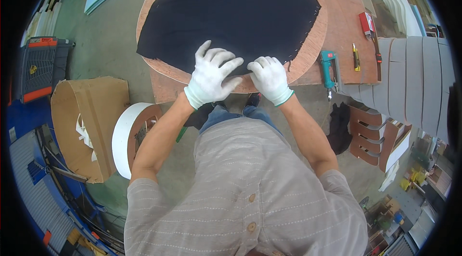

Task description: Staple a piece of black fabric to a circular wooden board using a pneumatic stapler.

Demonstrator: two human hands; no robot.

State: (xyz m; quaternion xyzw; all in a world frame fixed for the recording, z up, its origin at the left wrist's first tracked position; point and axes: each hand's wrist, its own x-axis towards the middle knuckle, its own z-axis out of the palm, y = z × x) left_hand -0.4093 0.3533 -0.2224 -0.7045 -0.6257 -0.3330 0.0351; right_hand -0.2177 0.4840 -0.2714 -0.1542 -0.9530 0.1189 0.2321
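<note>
A black cloth (231,10) lies stretched over a rounded wooden board (315,39), whose bare rim shows around it. Small light marks like staples run along the cloth's right edge. Both my hands wear white gloves and meet the cloth's near edge. My left hand (211,75) rests on it with fingers bent and apart, the thumb held away from them. Just to its right, my right hand (270,79) has its fingers curled together at the cloth's edge, seemingly pinching it; the thumb is mostly hidden. A teal staple gun (329,69) lies right of the board.
The brown worktable (349,58) carries a yellow utility knife (356,57) and a red box (366,24). At left stand a cardboard box (103,116) and a white-edged curved wooden piece (126,135). Grey curved panels (414,75) and slotted wooden parts (375,135) are at right.
</note>
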